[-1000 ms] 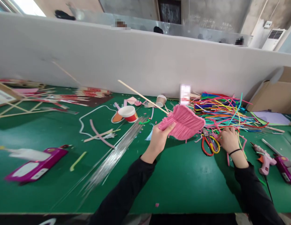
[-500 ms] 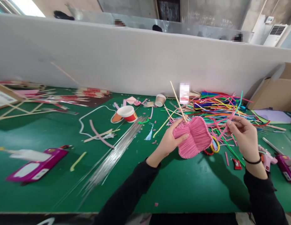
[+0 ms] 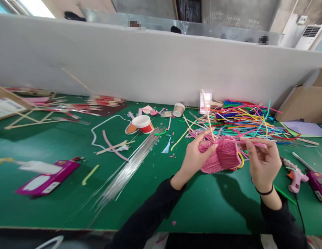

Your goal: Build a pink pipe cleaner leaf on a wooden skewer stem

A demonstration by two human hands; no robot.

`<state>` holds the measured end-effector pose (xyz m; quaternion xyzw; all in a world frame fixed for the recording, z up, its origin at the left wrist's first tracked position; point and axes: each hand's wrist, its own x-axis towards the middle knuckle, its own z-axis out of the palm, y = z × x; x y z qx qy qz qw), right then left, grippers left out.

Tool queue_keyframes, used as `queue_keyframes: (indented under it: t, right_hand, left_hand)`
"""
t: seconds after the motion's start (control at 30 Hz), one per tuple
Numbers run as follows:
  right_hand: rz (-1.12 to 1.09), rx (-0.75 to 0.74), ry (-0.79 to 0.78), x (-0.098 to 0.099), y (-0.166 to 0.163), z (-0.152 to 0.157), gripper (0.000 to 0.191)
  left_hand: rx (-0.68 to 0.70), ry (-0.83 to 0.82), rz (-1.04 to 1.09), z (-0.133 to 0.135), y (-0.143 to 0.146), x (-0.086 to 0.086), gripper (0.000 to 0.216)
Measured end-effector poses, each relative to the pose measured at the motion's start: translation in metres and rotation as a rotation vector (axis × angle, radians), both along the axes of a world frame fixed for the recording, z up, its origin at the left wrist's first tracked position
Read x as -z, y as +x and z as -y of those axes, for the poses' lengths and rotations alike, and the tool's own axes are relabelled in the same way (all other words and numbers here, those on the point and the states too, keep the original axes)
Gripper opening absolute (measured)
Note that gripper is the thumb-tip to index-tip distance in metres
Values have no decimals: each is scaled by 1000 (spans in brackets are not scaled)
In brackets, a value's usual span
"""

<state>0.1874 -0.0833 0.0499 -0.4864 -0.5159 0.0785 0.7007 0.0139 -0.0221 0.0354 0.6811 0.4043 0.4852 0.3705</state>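
My left hand (image 3: 193,159) is closed on the edge of a pink ribbed piece (image 3: 228,155) that looks made of pipe cleaners packed side by side. From its top rises a thin wooden stick (image 3: 209,125), close to my left fingers. Between thumb and fingers, my right hand (image 3: 267,162) pinches a pink pipe cleaner (image 3: 258,144), whose far end reaches the top right edge of the ribbed piece. Behind that piece, a yellow scissor handle (image 3: 241,160) partly shows; the rest is hidden.
Colourful pipe cleaners (image 3: 239,116) lie heaped behind my hands. A pink glue gun (image 3: 296,178) rests at right, and a purple glue-gun-like tool (image 3: 52,178) at left. Clear thin rods (image 3: 127,169), a paper cup (image 3: 145,124) and a cardboard box (image 3: 303,98) are on the green table.
My right hand has moved left and brought the pink pipe cleaner against the ribbed piece. The ribbed piece has turned and tilted, and its stick stands more upright.
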Motion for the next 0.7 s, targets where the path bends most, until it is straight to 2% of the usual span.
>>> queue_keyframes:
  t: [0.17, 0.3, 0.47, 0.57, 0.7]
  right_hand:
    - [-56, -24, 6, -7, 3, -1, 15]
    - [-65, -64, -29, 0, -1, 2, 12]
    - [-36, -18, -11, 10, -4, 3, 11]
    - [32, -1, 13, 13, -6, 3, 10]
    - [260, 34, 1, 15, -10, 1, 11]
  left_hand:
    - [74, -14, 3, -1, 1, 0, 44]
    - [6, 10, 97, -1, 5, 5, 53]
    - [27, -16, 152, -1, 7, 6, 52]
    - [12, -50, 147, 0, 7, 5, 49]
    - [15, -62, 148, 2, 8, 5, 52]
